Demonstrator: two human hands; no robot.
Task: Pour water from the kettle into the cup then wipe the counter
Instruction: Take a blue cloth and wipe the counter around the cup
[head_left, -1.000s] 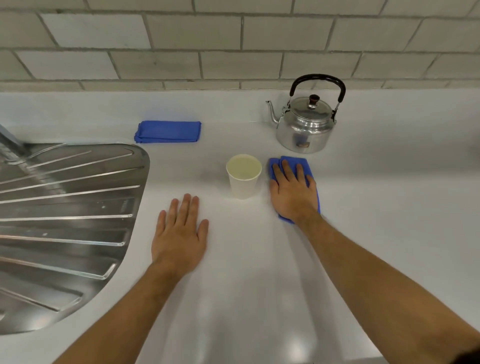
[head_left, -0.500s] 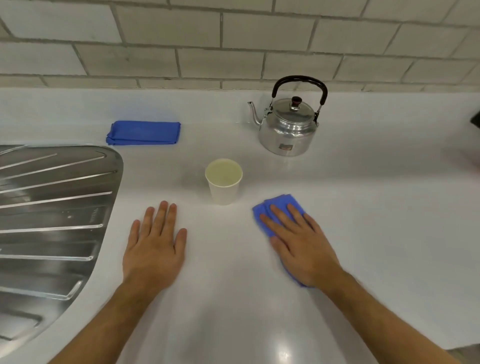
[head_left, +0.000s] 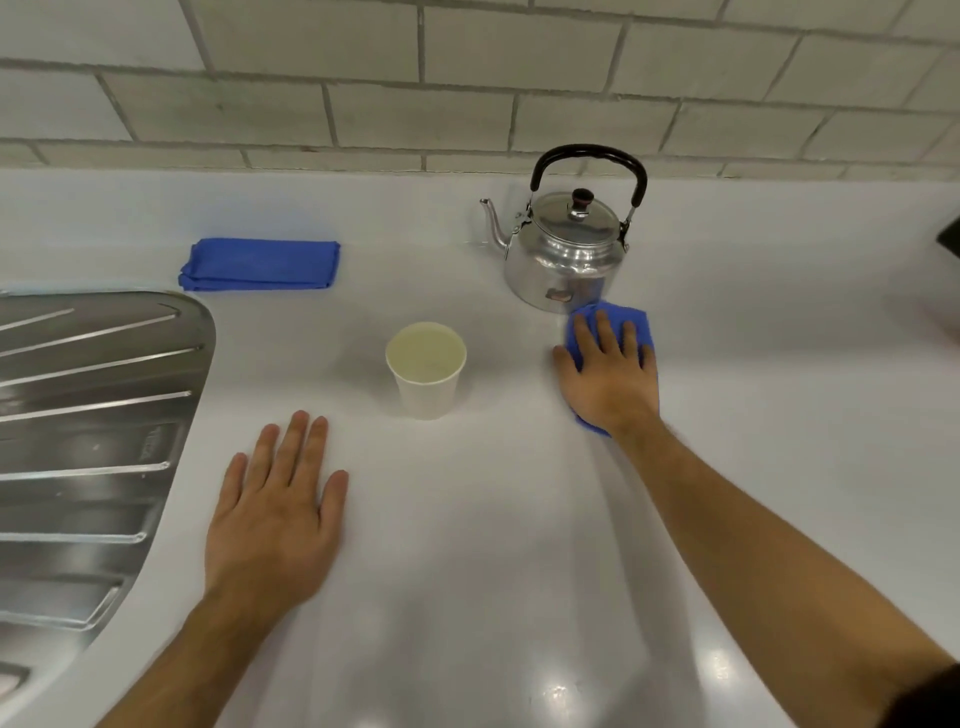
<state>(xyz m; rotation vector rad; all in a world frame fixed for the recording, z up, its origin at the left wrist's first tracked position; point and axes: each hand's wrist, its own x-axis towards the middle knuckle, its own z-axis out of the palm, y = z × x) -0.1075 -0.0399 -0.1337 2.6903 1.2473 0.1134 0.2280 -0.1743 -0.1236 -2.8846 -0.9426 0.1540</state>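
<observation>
Wiping underway on desk (head_left: 519, 545), pour looks done, wipe likely unfinished; kettle (head_left: 566, 260) upright, behind-right of cup (head_left: 426, 384), which is full; left grip (head_left: 275, 519) flat, empty, front-left of cup; right grip (head_left: 610, 379) flat, pressing blue cloth (head_left: 636, 319) right of cup.

Shiny metal kettle (head_left: 563, 260), paper cup (head_left: 427, 384), glossy white counter (head_left: 519, 571).

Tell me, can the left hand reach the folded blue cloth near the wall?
Probably yes. The left hand lies flat and holds nothing, and only bare white counter lies between it and the folded blue cloth. The white paper cup stands off to its right.
</observation>
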